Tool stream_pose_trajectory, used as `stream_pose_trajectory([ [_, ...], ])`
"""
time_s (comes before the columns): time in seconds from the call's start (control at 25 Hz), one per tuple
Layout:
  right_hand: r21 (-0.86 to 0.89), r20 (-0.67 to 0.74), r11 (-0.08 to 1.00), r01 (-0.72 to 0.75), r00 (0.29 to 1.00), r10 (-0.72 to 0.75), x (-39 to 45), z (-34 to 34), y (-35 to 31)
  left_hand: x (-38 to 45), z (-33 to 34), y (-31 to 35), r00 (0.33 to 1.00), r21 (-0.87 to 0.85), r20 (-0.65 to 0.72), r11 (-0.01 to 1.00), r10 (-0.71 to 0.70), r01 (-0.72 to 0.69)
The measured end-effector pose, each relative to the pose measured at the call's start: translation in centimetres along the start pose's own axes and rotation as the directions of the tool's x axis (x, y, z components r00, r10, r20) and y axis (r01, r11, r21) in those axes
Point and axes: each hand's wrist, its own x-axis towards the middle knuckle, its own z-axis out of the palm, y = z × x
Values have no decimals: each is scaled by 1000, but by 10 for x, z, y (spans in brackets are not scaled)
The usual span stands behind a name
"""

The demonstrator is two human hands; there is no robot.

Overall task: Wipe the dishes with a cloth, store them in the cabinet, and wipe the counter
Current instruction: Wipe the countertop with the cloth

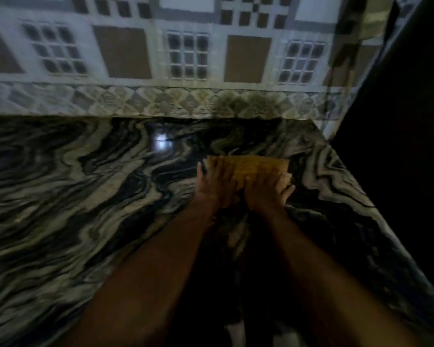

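A yellow cloth (257, 166) lies flat on the black-and-white marbled counter (85, 196), toward its far right part. My left hand (216, 184) and my right hand (266, 191) press on the cloth side by side, fingers stretched out flat and pointing toward the wall. The cloth's near part is hidden under both hands. The picture is blurred and dim. No dishes are in view.
A tiled wall (186, 58) with brown and grey squares rises behind the counter. The counter's right edge (356, 191) runs diagonally beside a dark space. A bright reflection (161, 144) shows on the stone near the wall.
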Motion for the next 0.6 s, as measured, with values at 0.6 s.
stream_pose_trajectory([
  [0.6, -80, 322, 597, 798, 588, -742, -116, 62, -225, -204, -4, -197, 653, -178, 128, 631, -746, 755],
])
